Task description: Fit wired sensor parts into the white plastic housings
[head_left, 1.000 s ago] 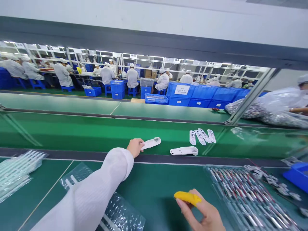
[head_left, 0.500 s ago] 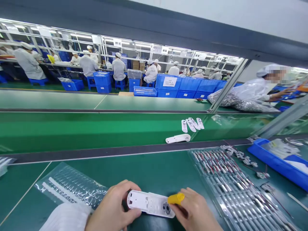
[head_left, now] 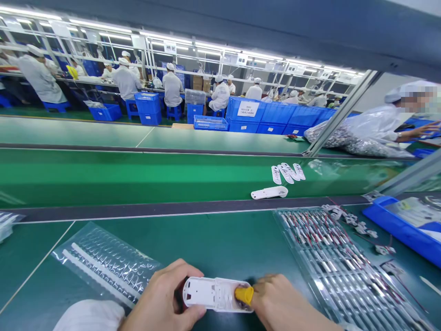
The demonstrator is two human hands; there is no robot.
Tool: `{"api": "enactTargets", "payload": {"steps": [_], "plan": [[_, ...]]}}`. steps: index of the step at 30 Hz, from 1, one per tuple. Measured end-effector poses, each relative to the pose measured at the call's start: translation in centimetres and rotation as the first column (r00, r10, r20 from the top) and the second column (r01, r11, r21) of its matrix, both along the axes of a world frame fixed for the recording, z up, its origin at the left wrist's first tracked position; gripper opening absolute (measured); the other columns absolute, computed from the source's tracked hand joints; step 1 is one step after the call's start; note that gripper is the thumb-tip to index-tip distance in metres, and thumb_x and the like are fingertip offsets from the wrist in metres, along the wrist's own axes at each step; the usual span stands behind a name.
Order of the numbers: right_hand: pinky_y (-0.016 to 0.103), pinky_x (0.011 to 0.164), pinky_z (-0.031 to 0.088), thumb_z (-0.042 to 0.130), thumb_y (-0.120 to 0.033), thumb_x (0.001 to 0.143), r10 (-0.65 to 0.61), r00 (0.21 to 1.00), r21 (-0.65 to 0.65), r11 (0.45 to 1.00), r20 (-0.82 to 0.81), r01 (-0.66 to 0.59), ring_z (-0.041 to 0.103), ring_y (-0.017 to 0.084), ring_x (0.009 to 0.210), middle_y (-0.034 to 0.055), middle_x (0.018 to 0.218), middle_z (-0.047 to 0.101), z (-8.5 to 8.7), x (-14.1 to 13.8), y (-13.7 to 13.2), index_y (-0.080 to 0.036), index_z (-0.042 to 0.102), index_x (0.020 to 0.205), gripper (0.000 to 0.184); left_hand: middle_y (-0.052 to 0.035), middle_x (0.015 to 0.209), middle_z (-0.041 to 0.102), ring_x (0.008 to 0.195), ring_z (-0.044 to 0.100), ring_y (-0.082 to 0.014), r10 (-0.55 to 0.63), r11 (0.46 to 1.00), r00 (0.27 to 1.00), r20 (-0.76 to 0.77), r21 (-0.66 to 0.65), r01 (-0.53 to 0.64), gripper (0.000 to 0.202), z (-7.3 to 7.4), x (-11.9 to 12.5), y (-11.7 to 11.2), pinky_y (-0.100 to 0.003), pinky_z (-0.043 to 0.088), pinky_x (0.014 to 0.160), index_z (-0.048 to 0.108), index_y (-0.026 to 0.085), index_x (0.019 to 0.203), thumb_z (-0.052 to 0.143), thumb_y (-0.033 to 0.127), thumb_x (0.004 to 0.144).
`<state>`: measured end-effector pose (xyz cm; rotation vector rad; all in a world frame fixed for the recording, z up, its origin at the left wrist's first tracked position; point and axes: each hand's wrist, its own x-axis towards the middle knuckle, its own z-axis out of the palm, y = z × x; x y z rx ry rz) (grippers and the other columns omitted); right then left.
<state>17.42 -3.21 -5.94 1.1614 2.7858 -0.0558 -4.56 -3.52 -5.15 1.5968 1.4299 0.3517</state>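
My left hand (head_left: 165,299) grips one end of a white plastic housing (head_left: 217,293), an elongated shell with its inner side facing up. My right hand (head_left: 282,301) is at the housing's other end, closed on a yellow cylindrical piece (head_left: 244,294). That piece lies over the round area where a dark part sat in view earlier; its lower end is hidden. To the left, a clear plastic bag (head_left: 106,257) with white strips in it lies on the green table (head_left: 220,239).
A clear ridged tray (head_left: 330,257) holding small wired cylinders stands at right, near loose grey wired parts (head_left: 358,225) and a blue bin (head_left: 403,230). On the green strip behind lie another white housing (head_left: 269,192) and several white label plates (head_left: 288,173). A co-worker (head_left: 382,119) stands at far right.
The yellow piece has moved left and tipped down over the dark round part in the housing, my right hand following. The camera view has shifted slightly.
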Motion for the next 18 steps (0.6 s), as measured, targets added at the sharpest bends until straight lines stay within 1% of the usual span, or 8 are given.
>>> {"api": "enactTargets", "payload": {"steps": [2,5,8,11,13,15,17,18], "plan": [[0.029,0.042,0.02,0.05,-0.007,0.065,0.0,1.0,0.019,1.0,-0.019,0.0,0.05,0.014,0.042,-0.0029,0.055,0.062,-0.2,0.5,-0.3,-0.022,0.055,0.062,0.017,0.0008,0.08,0.058,0.063,0.055,-0.0144,-0.006,1.0,1.0,-0.002,-0.007,0.006,0.022,0.0,0.0,0.0,-0.02,0.04,0.048,0.062,0.022,0.082,0.054,0.015,0.063],[0.027,0.045,0.025,0.046,-0.01,0.074,-0.042,0.99,0.049,0.998,-0.134,0.049,0.051,0.012,0.045,-0.0024,0.057,0.062,-0.6,1.4,-0.7,-0.022,0.054,0.062,0.019,0.0004,0.081,0.058,0.061,0.054,-0.0132,-0.014,1.0,1.0,0.004,-0.004,0.014,0.022,0.0,0.0,-0.2,-0.02,0.04,0.048,0.062,0.022,0.083,0.054,0.016,0.064],[0.025,0.046,0.027,0.042,-0.012,0.079,-0.074,0.971,0.032,0.996,-0.227,0.084,0.051,0.011,0.045,-0.0028,0.056,0.061,-0.9,2.2,-0.9,-0.022,0.054,0.061,0.024,0.0007,0.08,0.058,0.062,0.054,-0.0132,-0.015,1.0,1.0,-0.001,-0.007,0.015,0.021,0.0,-0.1,-0.3,-0.019,0.039,0.048,0.063,0.023,0.082,0.055,0.016,0.064],[0.025,0.045,0.026,0.046,-0.009,0.075,-0.065,0.977,0.02,0.997,-0.201,0.071,0.051,0.011,0.045,-0.0029,0.056,0.061,-0.8,2.6,-0.9,-0.023,0.056,0.061,0.022,0.0016,0.078,0.058,0.061,0.052,-0.0126,-0.004,1.0,1.0,-0.007,0.012,0.004,0.021,-0.2,-0.1,-0.4,-0.018,0.037,0.048,0.063,0.024,0.082,0.056,0.016,0.064],[0.026,0.044,0.027,0.048,-0.006,0.071,-0.067,0.986,0.018,0.997,-0.154,0.07,0.053,0.012,0.046,-0.0027,0.058,0.063,-0.5,2.7,-0.8,-0.023,0.057,0.062,0.021,0.0018,0.078,0.057,0.059,0.051,-0.0119,-0.003,1.0,1.0,0.003,0.017,0.003,0.022,-0.5,-0.2,-0.3,-0.017,0.036,0.046,0.063,0.025,0.083,0.056,0.017,0.064],[0.026,0.042,0.028,0.048,-0.006,0.07,-0.07,0.988,0.01,0.997,-0.139,0.072,0.054,0.013,0.045,-0.0027,0.057,0.063,-0.1,2.7,-0.8,-0.023,0.057,0.061,0.022,0.0016,0.079,0.056,0.058,0.05,-0.0115,-0.012,1.0,1.0,0.011,0.015,0.012,0.023,-0.8,-0.3,-0.2,-0.017,0.035,0.045,0.062,0.025,0.085,0.056,0.017,0.064],[0.025,0.042,0.032,0.047,-0.008,0.074,-0.065,0.979,-0.017,0.998,-0.194,0.062,0.055,0.013,0.045,-0.0032,0.056,0.062,0.2,2.7,-0.7,-0.024,0.058,0.061,0.023,0.0012,0.08,0.055,0.059,0.051,-0.0115,-0.029,0.999,0.999,0.019,0.022,0.029,0.022,-0.8,-0.4,-0.2,-0.018,0.035,0.045,0.062,0.025,0.084,0.057,0.017,0.064],[0.024,0.043,0.035,0.046,-0.011,0.077,-0.067,0.967,-0.018,0.998,-0.246,0.065,0.056,0.013,0.047,-0.0032,0.057,0.062,0.3,2.7,-0.7,-0.024,0.059,0.065,0.022,0.001,0.082,0.054,0.06,0.051,-0.0118,-0.042,0.999,0.999,0.021,0.03,0.042,0.021,-0.8,-0.4,-0.3,-0.018,0.036,0.046,0.062,0.025,0.084,0.058,0.018,0.065]]}}
